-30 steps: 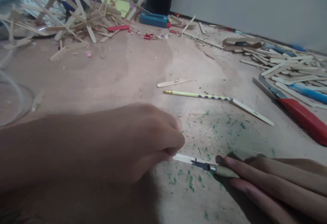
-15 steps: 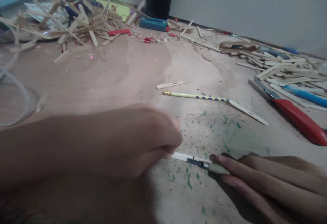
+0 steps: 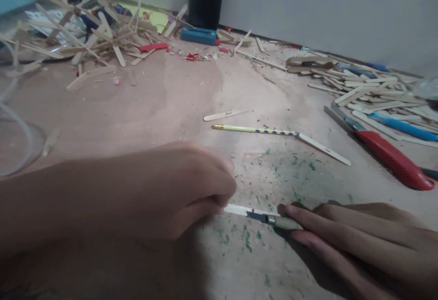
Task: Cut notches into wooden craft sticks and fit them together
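Note:
A pale wooden craft stick (image 3: 236, 209) lies low over the table, its left end pinched in the closed fingers of my left hand (image 3: 185, 190). Against the stick rests the dark metal tip of a small carving tool (image 3: 286, 223) with a wooden handle and a metal ferrule. My right hand (image 3: 345, 236) is closed around that handle, its fingertips close to the stick's right end. My left hand hides the far end of the stick. Green shavings (image 3: 247, 240) are scattered on the table around both hands.
Beyond the hands lie a patterned pencil (image 3: 253, 129) and two loose craft sticks. A red-handled utility knife (image 3: 393, 158) is at right, beside a blue pen (image 3: 404, 126) and a stick pile (image 3: 372, 90). Another stick heap (image 3: 92, 35) fills the back left; a cable (image 3: 27, 131) curls at left.
The whole view has shifted slightly, so everything sits a little further left. Both hands keep their grips, and the tool tip stays at about the same place on the stick.

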### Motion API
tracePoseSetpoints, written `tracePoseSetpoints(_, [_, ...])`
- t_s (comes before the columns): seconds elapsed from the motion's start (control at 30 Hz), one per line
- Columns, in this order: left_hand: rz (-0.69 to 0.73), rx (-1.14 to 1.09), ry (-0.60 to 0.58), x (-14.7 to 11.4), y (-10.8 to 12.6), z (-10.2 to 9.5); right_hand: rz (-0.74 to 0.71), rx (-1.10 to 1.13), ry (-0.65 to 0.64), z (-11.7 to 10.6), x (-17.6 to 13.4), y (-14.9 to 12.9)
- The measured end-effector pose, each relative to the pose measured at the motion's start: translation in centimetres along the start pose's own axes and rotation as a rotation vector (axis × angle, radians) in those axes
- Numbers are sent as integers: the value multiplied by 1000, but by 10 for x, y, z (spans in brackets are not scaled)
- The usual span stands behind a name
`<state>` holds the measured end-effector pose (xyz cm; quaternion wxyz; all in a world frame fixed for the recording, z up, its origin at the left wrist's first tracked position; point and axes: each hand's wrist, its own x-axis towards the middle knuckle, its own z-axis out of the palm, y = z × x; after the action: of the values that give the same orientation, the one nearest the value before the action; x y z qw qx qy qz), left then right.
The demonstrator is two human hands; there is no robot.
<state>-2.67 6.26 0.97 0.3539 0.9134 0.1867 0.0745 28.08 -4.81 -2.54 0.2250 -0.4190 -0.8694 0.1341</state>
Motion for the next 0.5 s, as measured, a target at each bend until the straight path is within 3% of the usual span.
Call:
tracePoseSetpoints(0.17, [19, 3, 1, 1, -2, 0, -14, 21, 71, 6, -5, 4])
tracePoseSetpoints(0.5, [29, -5, -4, 1, -4, 1, -47, -30, 50, 5, 1, 2])
